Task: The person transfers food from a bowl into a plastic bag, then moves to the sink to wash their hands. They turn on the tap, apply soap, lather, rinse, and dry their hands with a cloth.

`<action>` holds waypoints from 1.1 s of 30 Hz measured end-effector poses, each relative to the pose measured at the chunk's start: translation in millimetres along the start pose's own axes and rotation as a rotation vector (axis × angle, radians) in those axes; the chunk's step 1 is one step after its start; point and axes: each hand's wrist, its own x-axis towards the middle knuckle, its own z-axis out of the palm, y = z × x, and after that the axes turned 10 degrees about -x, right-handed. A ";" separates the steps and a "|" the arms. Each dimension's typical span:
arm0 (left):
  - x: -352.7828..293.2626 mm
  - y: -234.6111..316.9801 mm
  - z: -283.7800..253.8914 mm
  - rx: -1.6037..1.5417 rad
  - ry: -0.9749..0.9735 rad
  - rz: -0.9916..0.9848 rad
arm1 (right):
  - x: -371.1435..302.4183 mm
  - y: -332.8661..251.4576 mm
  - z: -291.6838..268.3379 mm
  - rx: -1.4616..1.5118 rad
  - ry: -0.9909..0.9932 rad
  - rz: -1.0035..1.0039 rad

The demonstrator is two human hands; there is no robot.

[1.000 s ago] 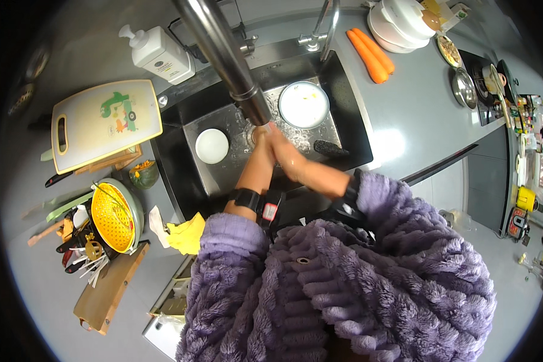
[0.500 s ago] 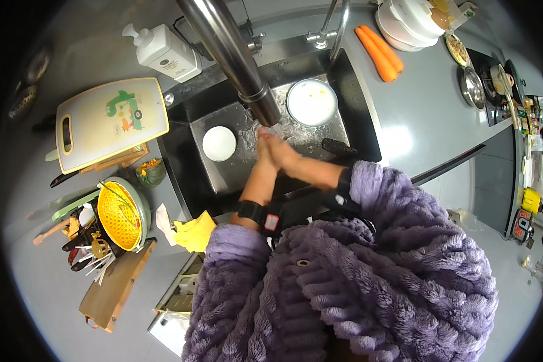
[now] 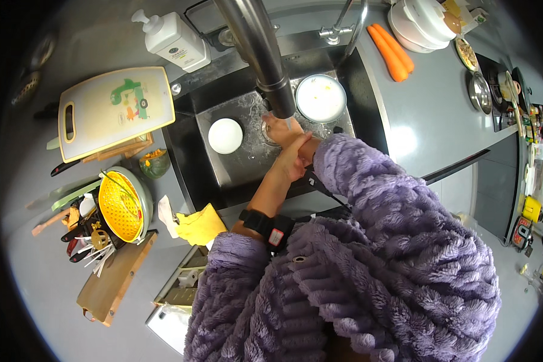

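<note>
Water runs from the dark metal faucet (image 3: 274, 90) over my right hand (image 3: 279, 129), which is held low in the black sink (image 3: 230, 174) with its fingers stretched out and nothing in them. My left hand (image 3: 298, 158) is wrapped round my right wrist, just below the purple fluffy sleeve (image 3: 350, 158). A white bowl (image 3: 225, 136) sits in the sink to the left of my hands. At the back right of the sink is a larger white dish (image 3: 321, 99) with liquid and small yellow bits in it.
A white pump bottle (image 3: 176, 45) stands behind the sink. At left are a cutting board (image 3: 102, 120), a pumpkin piece (image 3: 155, 163), a yellow colander (image 3: 117, 202) and a yellow cloth (image 3: 200, 225). Carrots (image 3: 391, 53) and white containers (image 3: 417, 27) lie to the right.
My hands were pressed together under the faucet. My left hand has slid down and closed round my right wrist. The view has shifted slightly.
</note>
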 end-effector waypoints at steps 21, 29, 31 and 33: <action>30.1 22.1 -80.9 -0.584 0.181 0.460 | -52.0 -45.8 -61.6 0.251 -0.075 -0.305; 28.1 21.1 -45.8 -0.168 0.129 0.113 | 13.4 -8.7 -72.2 -0.501 -0.861 -0.111; 33.4 26.7 -39.1 -0.112 0.079 0.154 | 23.8 -11.6 -75.3 0.060 -0.698 0.459; 42.9 30.9 -32.8 -0.131 0.139 0.162 | 27.2 -19.3 -78.7 0.731 -0.369 1.027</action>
